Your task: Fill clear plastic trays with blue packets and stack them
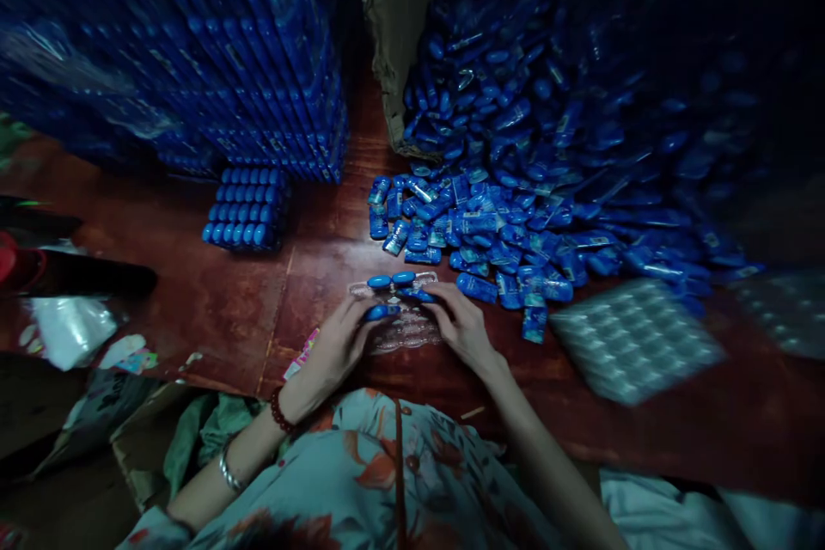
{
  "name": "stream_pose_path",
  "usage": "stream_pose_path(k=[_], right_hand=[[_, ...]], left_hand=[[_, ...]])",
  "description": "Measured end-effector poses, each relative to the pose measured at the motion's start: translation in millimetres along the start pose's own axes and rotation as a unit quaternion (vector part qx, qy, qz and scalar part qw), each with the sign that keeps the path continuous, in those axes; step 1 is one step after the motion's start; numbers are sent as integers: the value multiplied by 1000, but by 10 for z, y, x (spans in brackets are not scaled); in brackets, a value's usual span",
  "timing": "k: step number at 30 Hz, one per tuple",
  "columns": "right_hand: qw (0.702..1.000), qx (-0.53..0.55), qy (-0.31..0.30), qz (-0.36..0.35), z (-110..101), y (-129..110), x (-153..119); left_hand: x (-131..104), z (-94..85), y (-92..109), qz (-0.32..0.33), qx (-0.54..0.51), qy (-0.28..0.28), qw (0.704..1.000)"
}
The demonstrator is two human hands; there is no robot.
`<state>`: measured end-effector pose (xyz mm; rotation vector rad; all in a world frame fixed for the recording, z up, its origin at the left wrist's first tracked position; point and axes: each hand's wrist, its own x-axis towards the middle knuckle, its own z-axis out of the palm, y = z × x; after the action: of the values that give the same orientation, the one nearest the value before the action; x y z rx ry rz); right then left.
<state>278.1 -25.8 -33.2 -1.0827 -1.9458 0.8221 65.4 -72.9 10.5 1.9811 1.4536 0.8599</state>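
A clear plastic tray (407, 333) with moulded hollows lies on the table right in front of me. Two small blue oval containers (379, 282) sit side by side at its far edge. My left hand (345, 333) is closed on a blue container (382, 312) over the tray's left part. On the right side, my right hand (459, 318) pinches another blue container (418, 296), its fingertips at the tray. The labels are too small to read.
Loose blue containers (480, 223) spill from a torn cardboard box (394, 43). Tall stacks of blue packs (258, 60) stand back left, a small stack (243, 210) before them. Clear trays (638, 339) lie right; a dark cylinder with a red end (83, 271) lies left.
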Motion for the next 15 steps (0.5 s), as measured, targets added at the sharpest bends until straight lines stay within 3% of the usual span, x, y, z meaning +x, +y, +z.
stream_pose_path(k=[3, 6, 10, 15], right_hand=[[985, -111, -110, -68, -32, -12, 103], [955, -229, -179, -61, -114, -138, 165], [918, -315, -238, -35, -157, -344, 192], [902, -344, -259, -30, -108, -516, 169]], left_hand=[[-70, 0, -188, -11, 36, 82, 996], [-74, 54, -291, -3, 50, 106, 993], [-58, 114, -393, 36, 54, 71, 995], [3, 81, -441, 130, 107, -21, 985]])
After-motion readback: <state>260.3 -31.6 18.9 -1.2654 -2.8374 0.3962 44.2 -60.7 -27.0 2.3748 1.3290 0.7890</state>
